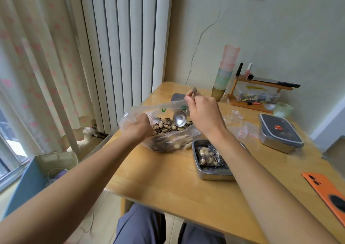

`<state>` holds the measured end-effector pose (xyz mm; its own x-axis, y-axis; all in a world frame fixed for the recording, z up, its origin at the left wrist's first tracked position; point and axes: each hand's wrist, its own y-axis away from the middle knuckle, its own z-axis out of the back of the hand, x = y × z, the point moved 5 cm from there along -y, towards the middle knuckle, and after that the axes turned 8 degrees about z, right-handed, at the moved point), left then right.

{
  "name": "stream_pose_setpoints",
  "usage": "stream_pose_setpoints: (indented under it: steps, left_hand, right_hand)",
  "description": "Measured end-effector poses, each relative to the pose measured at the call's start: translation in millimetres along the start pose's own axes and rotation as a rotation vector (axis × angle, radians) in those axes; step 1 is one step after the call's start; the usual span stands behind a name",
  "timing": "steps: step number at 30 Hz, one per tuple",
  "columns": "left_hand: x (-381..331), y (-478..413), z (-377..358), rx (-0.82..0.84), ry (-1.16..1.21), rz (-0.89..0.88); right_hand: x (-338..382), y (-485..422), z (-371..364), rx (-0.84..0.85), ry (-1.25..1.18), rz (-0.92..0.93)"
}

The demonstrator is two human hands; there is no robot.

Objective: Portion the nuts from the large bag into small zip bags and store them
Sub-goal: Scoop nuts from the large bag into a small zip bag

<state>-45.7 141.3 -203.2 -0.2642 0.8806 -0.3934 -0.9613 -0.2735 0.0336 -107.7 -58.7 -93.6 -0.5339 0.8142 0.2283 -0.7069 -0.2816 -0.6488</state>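
The large clear plastic bag (168, 141) of nuts and striped seeds lies on the wooden table (164, 180), its mouth held wide. My left hand (137, 127) grips the bag's left rim. My right hand (202, 114) holds a metal spoon (180, 119) by its handle, the empty bowl tipped down just over the nuts (166, 127) inside the bag. To the right, an open steel tray (212, 174) contains small filled zip bags (208, 155). Empty small zip bags (240, 130) lie behind my right forearm.
A lidded steel container (281, 132) stands at the right. Behind it are a green glass bowl (282, 109), a wooden rack (259, 92) with a knife, and stacked cups (225, 72). An orange phone (328, 189) lies at the right edge. A radiator stands left of the table.
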Motion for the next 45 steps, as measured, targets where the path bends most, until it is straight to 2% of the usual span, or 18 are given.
stream_pose_setpoints:
  steps: [5, 8, 14, 19, 26, 31, 35, 37, 41, 43, 45]
  left_hand:
    - [6.6, -2.3, -0.7, -0.14, 0.017, 0.058]
    - [7.4, -3.6, 1.1, -0.13, 0.063, 0.106]
    - [5.6, -21.3, -13.7, -0.017, 0.227, 0.063]
    - [-11.7, -18.2, -2.9, -0.046, 0.406, -0.038]
    - [-39.6, -15.9, 18.9, -0.112, 0.413, -0.143]
    - [-44.5, -16.1, 16.8, -0.081, 0.398, -0.166]
    - [-35.7, -18.3, 10.0, 0.012, 0.245, -0.157]
    - [-31.6, -16.2, 8.2, 0.02, 0.154, -0.15]
    - [-21.1, -13.9, 8.4, 0.009, 0.123, -0.047]
    - [-22.0, -9.1, 13.2, -0.071, 0.087, -0.063]
    - [-26.7, -5.6, 12.9, -0.083, 0.087, -0.132]
  right_hand:
    - [-10.4, 2.8, -19.5, 0.043, -0.025, -0.064]
    - [-9.0, 1.9, -22.0, 0.039, -0.008, -0.049]
    - [5.1, 1.3, -27.9, 0.051, 0.001, 0.018]
    - [3.9, -3.0, -28.9, 0.049, 0.015, -0.041]
    - [-5.4, -4.8, -29.1, 0.021, -0.03, -0.16]
    - [-27.4, 0.6, -28.7, -0.03, -0.173, -0.354]
    - [-52.3, 18.8, -35.4, -0.036, -0.515, -0.719]
    - [-63.1, 25.9, -39.2, -0.065, -0.63, -0.834]
    - [-75.6, 27.3, -35.0, -0.138, -0.663, -0.903]
    - [-79.3, 25.4, -29.9, -0.172, -0.655, -0.904]
    - [-81.6, 23.3, -22.5, -0.222, -0.644, -0.897]
